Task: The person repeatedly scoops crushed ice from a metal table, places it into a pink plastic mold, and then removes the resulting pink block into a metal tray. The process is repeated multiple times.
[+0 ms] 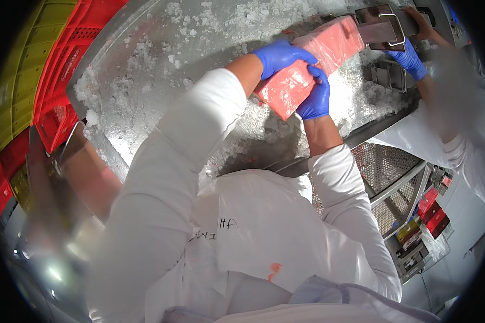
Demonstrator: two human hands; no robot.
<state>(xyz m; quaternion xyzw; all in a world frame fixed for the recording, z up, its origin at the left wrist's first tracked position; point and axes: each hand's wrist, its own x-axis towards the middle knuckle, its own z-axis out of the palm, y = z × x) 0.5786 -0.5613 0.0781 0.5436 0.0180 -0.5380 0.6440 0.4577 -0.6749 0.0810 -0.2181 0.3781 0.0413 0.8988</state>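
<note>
Both my hands wear blue gloves and grip a long pink frozen block [312, 62] over a steel table [145, 81] strewn with crushed ice. My left hand [280, 55] clasps the block's top side near its close end. My right hand [315, 97] holds the same end from below. The block's far end points toward a metal pan [382, 27] that another person's blue-gloved hand [409, 59] holds at the upper right.
Red crates [64, 64] and yellow crates [24, 70] are stacked at the left. A blurred forearm with a metal tray [54, 183] is at the lower left. A perforated metal rack [393, 177] and stacked red and yellow crates [425, 215] stand at the right, below the table.
</note>
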